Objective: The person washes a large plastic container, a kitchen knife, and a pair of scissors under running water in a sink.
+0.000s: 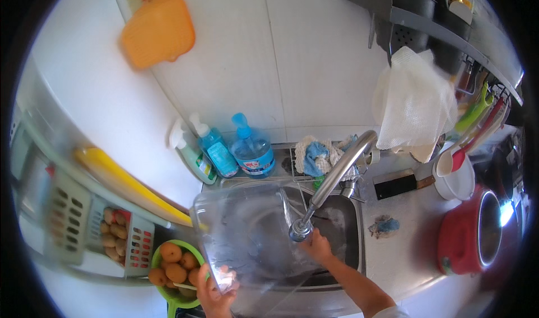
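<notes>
My left hand (214, 295) grips the lower left corner of a large clear rectangular container (246, 217), its fingers showing through the wall. The container lies tilted over the stainless-steel sink (360, 250). A steel gooseneck faucet (337, 170) arches above, its round spray head (300, 230) just over the container's right side. At the spray head is my right hand (316, 247), with curled fingers; the faucet partly hides them, so whether they hold the head or something under it is unclear.
Behind the sink stand a spray bottle (191, 158), two blue pump bottles (217, 154) (252, 156) and a wire rack (299, 177) of cloths. On the right are a cleaver (396, 184), scouring pad (384, 225) and red pot (457, 234). A green colander (179, 303) of round orange-brown fruit sits left.
</notes>
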A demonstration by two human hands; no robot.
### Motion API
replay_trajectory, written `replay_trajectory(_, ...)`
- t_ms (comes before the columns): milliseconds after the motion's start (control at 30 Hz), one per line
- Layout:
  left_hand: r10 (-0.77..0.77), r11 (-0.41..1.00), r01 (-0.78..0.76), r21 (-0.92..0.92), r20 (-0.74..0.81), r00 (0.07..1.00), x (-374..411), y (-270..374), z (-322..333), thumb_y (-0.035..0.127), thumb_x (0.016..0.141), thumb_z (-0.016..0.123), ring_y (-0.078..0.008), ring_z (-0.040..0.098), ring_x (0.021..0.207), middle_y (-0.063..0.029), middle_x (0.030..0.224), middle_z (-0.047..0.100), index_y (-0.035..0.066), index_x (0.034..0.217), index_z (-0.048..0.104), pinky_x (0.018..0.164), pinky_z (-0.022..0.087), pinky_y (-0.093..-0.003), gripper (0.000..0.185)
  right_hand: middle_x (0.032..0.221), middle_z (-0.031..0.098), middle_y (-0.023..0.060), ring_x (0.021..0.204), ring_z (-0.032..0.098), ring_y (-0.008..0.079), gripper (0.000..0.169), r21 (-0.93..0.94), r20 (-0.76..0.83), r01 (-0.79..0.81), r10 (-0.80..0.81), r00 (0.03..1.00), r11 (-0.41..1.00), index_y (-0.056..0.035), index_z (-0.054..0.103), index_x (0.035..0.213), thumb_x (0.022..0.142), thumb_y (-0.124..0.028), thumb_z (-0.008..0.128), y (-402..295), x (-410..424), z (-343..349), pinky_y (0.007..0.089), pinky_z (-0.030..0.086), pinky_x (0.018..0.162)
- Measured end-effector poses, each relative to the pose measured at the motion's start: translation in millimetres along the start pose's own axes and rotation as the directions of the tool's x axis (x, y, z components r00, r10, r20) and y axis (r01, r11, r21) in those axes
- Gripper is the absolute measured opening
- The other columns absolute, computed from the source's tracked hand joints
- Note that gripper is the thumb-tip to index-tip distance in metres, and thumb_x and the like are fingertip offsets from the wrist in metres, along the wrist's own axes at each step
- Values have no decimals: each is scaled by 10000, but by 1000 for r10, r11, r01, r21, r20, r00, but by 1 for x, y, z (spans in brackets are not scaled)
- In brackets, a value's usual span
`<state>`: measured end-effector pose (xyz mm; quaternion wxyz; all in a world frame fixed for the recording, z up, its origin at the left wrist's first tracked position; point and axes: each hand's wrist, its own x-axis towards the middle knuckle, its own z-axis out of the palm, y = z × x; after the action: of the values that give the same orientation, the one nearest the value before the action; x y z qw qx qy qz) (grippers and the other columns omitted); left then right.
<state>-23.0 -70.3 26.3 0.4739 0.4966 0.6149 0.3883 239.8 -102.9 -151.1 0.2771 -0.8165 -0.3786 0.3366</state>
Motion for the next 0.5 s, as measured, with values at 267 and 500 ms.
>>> replay_trajectory(267,371,918,-360,-167,34,928,-33,-40,6,252,795,557,-322,481,1011,-176,1095,459,89,1255,307,723,495,-406,548,832,599,117,685,613,235,244,816,406,-467,238,882,341,-11,528,893,787,-220,596,27,-1,41,325,503,493)
replay_trajectory(500,461,872,-408,-269,172,871,-14,-36,-33,151,741,645,-350,468,1076,-258,1230,373,120,1358,101,778,490,-426,822,876,586,117,748,608,227,229,597,2,95,-120,993,797,3,495,980,868,-196,478,100,102,74,312,483,472)
